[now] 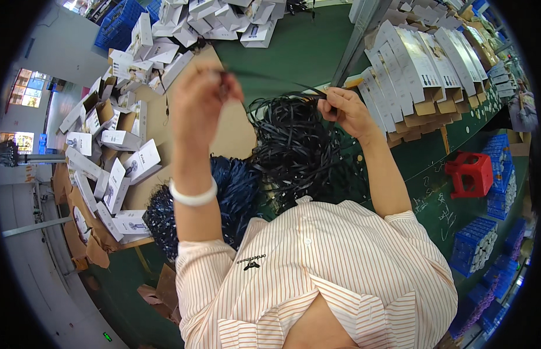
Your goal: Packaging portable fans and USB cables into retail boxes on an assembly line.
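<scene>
A thin black strip (302, 86), flat and slightly blurred, stretches between my two hands. My left hand (203, 96), smeared by motion, is raised above a brown cardboard surface with its fingers closed around one end. The other end is pinched between the thumb and fingers of my right hand (347, 110). Under and beside the right hand lies a large tangled heap of similar black strips (293, 145). Dark blue shredded-looking bundles (232, 189) sit close to my body, below the left forearm, which wears a white wristband (193, 196).
Small white boxes (141, 163) crowd the left side, and more boxes (212, 20) are heaped at the far end. Stacked white cartons (413, 64) stand at the right behind a metal post (357, 43). A red stool (469, 174) and blue crates (474, 247) are farther right.
</scene>
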The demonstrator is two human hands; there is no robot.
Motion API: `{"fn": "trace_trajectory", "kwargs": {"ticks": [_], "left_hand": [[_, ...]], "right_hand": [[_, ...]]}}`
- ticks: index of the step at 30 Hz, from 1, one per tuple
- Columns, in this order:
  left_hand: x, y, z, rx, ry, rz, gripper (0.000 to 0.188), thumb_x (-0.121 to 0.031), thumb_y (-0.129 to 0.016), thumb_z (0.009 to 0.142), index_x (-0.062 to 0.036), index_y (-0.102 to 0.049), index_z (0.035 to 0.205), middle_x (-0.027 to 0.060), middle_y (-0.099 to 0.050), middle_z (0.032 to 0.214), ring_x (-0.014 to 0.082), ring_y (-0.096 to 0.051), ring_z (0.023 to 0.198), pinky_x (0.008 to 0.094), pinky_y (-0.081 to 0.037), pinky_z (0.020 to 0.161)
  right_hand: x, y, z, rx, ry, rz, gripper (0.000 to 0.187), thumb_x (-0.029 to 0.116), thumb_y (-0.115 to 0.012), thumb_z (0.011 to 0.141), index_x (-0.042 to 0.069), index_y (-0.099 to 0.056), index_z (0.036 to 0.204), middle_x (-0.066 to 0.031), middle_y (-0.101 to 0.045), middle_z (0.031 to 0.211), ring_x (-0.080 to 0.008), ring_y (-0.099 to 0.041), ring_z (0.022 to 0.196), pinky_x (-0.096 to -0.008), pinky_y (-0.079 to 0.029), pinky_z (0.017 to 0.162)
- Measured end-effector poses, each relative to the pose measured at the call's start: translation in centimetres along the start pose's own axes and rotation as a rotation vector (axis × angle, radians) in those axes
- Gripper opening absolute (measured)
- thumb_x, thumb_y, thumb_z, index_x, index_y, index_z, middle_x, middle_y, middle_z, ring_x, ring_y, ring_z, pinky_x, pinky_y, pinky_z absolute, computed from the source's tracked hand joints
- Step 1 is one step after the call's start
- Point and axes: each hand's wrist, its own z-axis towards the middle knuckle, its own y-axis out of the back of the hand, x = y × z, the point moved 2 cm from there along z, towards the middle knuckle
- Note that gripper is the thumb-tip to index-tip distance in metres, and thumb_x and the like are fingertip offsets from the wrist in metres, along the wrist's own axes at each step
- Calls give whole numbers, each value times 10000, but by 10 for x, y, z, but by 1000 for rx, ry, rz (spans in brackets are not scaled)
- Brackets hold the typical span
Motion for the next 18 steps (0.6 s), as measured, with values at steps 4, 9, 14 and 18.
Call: {"fn": "trace_trajectory", "kwargs": {"ticks": [4, 9, 14, 18], "left_hand": [[113, 19, -86, -193, 432, -301, 178, -108, -526, 772, 4, -547, 909, 102, -538, 785, 239, -563, 633, 376, -503, 629], [113, -48, -82, -88, -252, 1136, 866, -98, -684, 616, -27, -229, 1349, 141, -387, 1239, 292, -408, 1135, 368, -366, 925], [144, -44, -92, 172, 174, 248, 383, 60, -448, 719, 47, -487, 1100, 106, -531, 938, 213, -567, 817, 320, -465, 759], [157, -35, -102, -120, 523, -377, 274, -1, -373, 802, 25, -523, 1030, 109, -547, 961, 237, -573, 857, 375, -485, 771]], "right_hand": [[-25, 8, 21, -411, 183, 489, 215, 193, -530, 854, 55, -503, 690, -115, -583, 734, -139, -470, 564, -285, -389, 543], [-46, -25, 17, -150, -163, 695, 216, 216, -524, 854, 78, -449, 705, -77, -515, 621, -104, -343, 409, -245, -294, 412], [-1, -79, 7, 48, -62, 612, 209, 210, -489, 881, 101, -412, 720, -24, -439, 585, -60, -289, 399, -216, -248, 400], [-4, -76, 1, -75, -40, 424, 175, 170, -525, 861, 83, -430, 742, -32, -471, 616, -62, -333, 424, -212, -272, 402]]}}
